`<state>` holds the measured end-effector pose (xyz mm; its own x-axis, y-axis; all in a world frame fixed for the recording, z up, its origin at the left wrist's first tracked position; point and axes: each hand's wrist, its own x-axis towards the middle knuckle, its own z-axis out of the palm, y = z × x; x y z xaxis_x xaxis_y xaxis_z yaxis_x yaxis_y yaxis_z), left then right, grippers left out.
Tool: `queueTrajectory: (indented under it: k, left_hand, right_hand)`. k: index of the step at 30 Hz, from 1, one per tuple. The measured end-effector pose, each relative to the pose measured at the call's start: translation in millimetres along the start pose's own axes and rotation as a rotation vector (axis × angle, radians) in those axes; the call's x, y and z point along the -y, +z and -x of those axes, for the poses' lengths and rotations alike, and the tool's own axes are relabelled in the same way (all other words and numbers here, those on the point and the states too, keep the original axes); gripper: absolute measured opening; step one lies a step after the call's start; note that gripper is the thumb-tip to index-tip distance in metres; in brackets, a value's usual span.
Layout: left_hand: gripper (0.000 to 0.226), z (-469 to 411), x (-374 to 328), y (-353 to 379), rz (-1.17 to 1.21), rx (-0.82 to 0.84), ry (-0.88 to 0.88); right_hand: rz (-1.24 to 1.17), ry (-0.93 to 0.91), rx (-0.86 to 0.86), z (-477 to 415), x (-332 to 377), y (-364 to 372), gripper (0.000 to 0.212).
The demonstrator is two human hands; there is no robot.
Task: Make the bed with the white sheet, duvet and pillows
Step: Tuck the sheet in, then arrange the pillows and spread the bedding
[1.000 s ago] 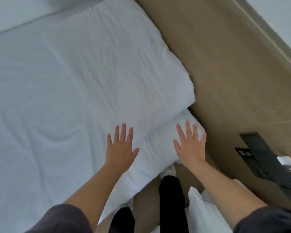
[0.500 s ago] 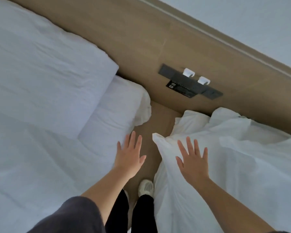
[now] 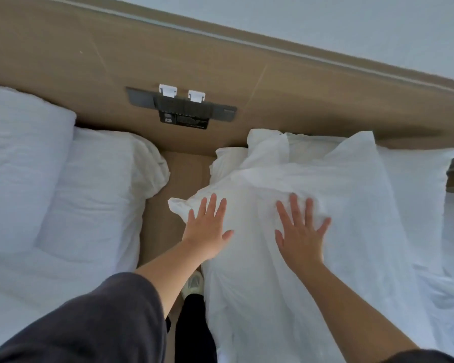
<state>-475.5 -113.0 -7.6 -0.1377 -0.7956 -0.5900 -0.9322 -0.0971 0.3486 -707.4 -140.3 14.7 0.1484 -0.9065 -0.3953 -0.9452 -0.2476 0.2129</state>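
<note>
Both hands are open, fingers straight and spread, holding nothing. The left hand (image 3: 207, 229) lies flat at the near left edge of a crumpled heap of white bedding (image 3: 338, 195) on the right-hand bed, and the right hand (image 3: 300, 231) is pressed flat on the heap just to its right. Whether that heap is sheet, duvet or both cannot be told. It runs in bunched folds from the near edge to the tan wooden headboard panel (image 3: 63, 61), where a dark power strip with two white plugs (image 3: 181, 108) is mounted. Across the narrow strip of tan floor (image 3: 184, 169), the left-hand bed in smooth white cloth (image 3: 95, 205) carries a plump white pillow (image 3: 19, 163) at its far end and looks finished. The right-hand bed looks barely begun: spreading, smoothing and pillows all seem left to do.
</note>
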Motion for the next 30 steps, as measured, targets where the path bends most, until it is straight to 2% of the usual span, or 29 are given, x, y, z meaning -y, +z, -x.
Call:
queueTrajectory:
  k: [2,6,10,12,16,19,22,25,28,30]
  left_hand:
    - [0.083,-21,-28,-16,0.065,-0.017,0.027]
    - [0.087,-58,-80,-42,0.068,-0.078,0.137]
    - [0.083,-86,-113,-52,0.003,-0.084,0.138]
    - [0.082,-116,-144,-47,-0.067,-0.038,0.106]
    - [0.094,-137,-166,-48,-0.02,-0.021,-0.023]
    - [0.076,-143,-179,-44,0.112,-0.001,-0.036]
    - [0.05,-141,-176,-47,0.282,-0.067,0.064]
    - [0.042,-126,-153,-59,0.294,-0.196,0.1]
    - [0.043,-114,-112,-69,0.24,-0.326,0.026]
    - [0.039,-109,-81,-73,0.215,-0.377,-0.066]
  right_hand:
    - [-0.009,0.084,0.031,-1,-30,3,0.085]
    - [0.001,0.056,0.023,-7,-60,13,0.096]
    - [-0.035,0.01,-0.057,-12,-60,21,0.072]
    - [-0.11,0.09,-0.076,-12,-87,36,0.065]
    - [-0.178,0.159,-0.133,-5,-100,46,0.064]
    - [-0.219,0.204,-0.136,1,-102,52,0.067]
    - [-0.243,0.245,-0.172,6,-103,52,0.069]
    - [-0.249,0.189,-0.232,5,-94,39,0.071]
    - [-0.265,0.104,-0.24,-2,-71,23,0.069]
    - [-0.324,0.143,-0.205,-9,-63,20,0.068]
